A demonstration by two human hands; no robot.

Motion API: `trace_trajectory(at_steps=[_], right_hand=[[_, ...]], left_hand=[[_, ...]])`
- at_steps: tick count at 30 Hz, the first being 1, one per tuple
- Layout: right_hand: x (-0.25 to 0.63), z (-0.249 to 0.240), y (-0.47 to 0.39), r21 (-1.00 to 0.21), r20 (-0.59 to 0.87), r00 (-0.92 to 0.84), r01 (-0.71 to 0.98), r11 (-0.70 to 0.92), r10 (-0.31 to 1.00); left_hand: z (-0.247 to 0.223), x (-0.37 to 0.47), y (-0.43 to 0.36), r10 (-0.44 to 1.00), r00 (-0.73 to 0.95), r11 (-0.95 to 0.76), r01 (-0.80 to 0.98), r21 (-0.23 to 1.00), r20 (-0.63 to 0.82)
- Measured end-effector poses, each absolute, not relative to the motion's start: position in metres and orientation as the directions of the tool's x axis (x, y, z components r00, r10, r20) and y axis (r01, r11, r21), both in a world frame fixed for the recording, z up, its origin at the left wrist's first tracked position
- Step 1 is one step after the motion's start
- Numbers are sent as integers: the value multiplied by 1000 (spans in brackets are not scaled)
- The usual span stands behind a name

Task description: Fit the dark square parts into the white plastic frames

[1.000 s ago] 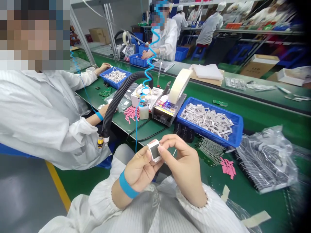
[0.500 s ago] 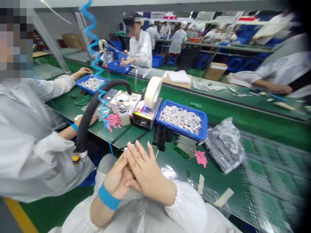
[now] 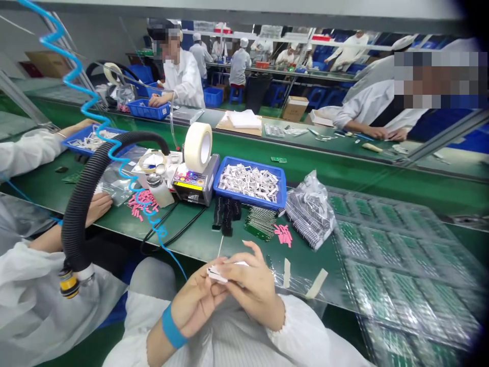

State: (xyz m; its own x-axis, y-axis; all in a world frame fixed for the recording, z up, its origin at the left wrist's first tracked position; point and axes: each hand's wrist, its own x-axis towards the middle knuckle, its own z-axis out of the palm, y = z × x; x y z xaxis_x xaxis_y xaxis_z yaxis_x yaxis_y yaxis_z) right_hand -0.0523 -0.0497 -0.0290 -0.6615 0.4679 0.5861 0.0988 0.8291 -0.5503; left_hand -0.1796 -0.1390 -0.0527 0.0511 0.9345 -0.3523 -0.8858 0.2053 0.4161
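My left hand [image 3: 196,300], with a blue band on its wrist, is closed on a small white plastic piece [image 3: 217,275] that has a dark slot along its end. My right hand [image 3: 254,280] grips the same piece from the other side, its fingers laid over the top and one finger raised. Much of the piece is hidden under the right fingers. Just beyond the hands, a thin pale stick [image 3: 220,246] juts past the bench edge. Past it lie black strips [image 3: 226,216], a stack of green circuit boards [image 3: 260,223] and pink strips [image 3: 282,235].
A blue tray [image 3: 283,189] of white parts stands beside a tape dispenser [image 3: 193,188]. Right of it are a plastic bag of dark parts [image 3: 311,209] and clear trays of boards [image 3: 367,260]. A black hose [image 3: 76,209] and a co-worker's hand [image 3: 100,206] are at left.
My hands were pressed together with fingers stretched; now they are lower, with fingers curled round a visible white piece. The view has turned right, showing more of the board trays.
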Motion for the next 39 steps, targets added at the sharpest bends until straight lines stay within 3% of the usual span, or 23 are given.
trace_trajectory(at_steps=[4,6,9,11,14,21,25,29,32,39], right_hand=[[-44,-40,-38,-473,580,-692,144,869,430],[-33,-48,-18,-488,483,-651,355,797,586],[-14,-65,19,-454,336,-425,709,540,840],[-3,-78,38,-433,293,-355,779,455,888],[6,-88,52,-470,284,-355,758,452,891],[14,-57,37,-670,296,-316,605,432,902],[0,-25,8,-816,399,-361,278,506,843],[-27,-4,-15,-684,620,-575,-63,727,533],[-47,0,-21,-601,665,-676,-232,765,318],[-66,-5,-20,-556,712,-678,-384,737,184]], left_hand=[[-56,-181,-135,891,-52,144,-909,390,-451],[-56,-185,-136,887,-45,154,-910,386,-460],[-57,-191,-138,896,-16,171,-910,378,-443],[-58,-192,-140,904,16,191,-910,369,-428],[-58,-192,-140,905,74,239,-902,358,-419],[-51,-197,-135,911,85,268,-867,421,-404],[-43,-199,-131,927,85,259,-850,460,-366],[-33,-197,-133,940,112,259,-847,464,-321],[-26,-198,-139,953,132,249,-851,462,-272],[-26,-210,-150,965,108,215,-845,490,-237]])
